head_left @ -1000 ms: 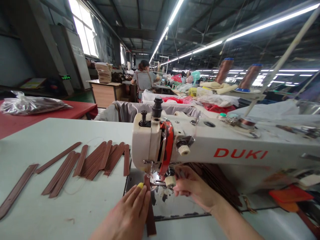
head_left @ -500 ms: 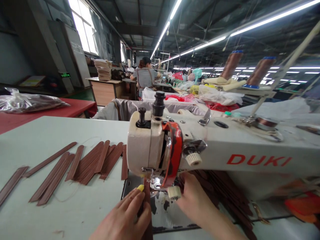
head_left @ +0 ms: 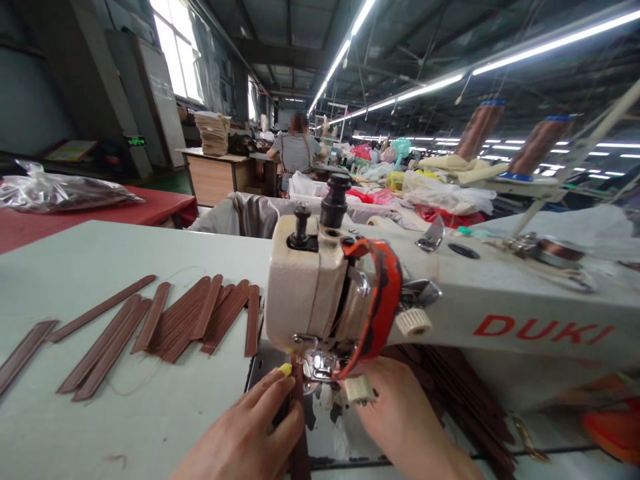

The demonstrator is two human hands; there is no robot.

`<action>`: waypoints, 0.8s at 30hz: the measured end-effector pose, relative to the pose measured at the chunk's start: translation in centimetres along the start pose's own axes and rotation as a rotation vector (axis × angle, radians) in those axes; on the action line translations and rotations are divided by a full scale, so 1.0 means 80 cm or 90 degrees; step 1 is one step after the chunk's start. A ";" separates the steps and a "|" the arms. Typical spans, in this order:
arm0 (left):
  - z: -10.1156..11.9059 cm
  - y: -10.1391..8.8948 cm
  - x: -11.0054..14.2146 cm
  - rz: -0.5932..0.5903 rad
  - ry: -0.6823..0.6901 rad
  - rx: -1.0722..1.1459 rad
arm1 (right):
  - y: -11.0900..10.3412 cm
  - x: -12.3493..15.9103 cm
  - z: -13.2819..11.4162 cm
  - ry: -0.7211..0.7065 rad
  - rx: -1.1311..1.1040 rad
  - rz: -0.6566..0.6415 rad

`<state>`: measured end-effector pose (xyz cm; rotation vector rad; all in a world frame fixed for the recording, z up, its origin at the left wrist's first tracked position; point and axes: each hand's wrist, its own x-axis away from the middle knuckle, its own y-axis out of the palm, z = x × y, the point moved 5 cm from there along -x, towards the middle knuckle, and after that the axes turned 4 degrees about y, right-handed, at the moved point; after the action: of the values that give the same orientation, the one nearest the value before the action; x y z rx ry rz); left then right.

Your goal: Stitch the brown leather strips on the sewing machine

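Note:
My left hand [head_left: 255, 421] grips a narrow brown leather strip [head_left: 300, 447], with its yellow-tipped finger close to the presser foot [head_left: 320, 365] of the sewing machine [head_left: 300, 287]. The strip runs from the needle area toward me. My right hand [head_left: 395, 407] reaches in at the right of the needle, behind the orange guard [head_left: 383, 300] and a pale knob [head_left: 359, 389]. Its fingertips are hidden there, so their grip does not show. Several stitched brown strips [head_left: 180, 320] lie on the table left of the machine head.
More brown strips [head_left: 465, 393] are piled beneath the machine arm. A small metal tool [head_left: 527, 440] and an orange-handled object [head_left: 613, 427] lie at the right. Thread cones [head_left: 480, 130] stand behind. A bagged bundle [head_left: 60, 190] rests on a red table. Beyond, a person [head_left: 296, 150] sits working.
The view has shifted, so the machine appears further right. My right hand has come further left behind the orange guard, nearer the presser foot. My left hand stays on the strip.

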<state>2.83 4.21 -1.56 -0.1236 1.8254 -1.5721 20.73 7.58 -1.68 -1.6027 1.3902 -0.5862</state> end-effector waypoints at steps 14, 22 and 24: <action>0.000 -0.005 0.004 -0.012 0.011 0.045 | 0.016 -0.006 -0.018 -0.080 0.012 0.142; -0.010 0.003 -0.002 0.065 -0.078 0.183 | 0.005 0.013 -0.046 -0.192 0.008 0.091; -0.010 0.010 -0.009 0.055 -0.093 0.214 | 0.003 0.020 -0.060 -0.277 0.022 0.068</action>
<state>3.20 5.46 -1.91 -0.0035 1.4165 -1.7360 17.07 4.55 0.06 -1.5065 1.1218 -0.1790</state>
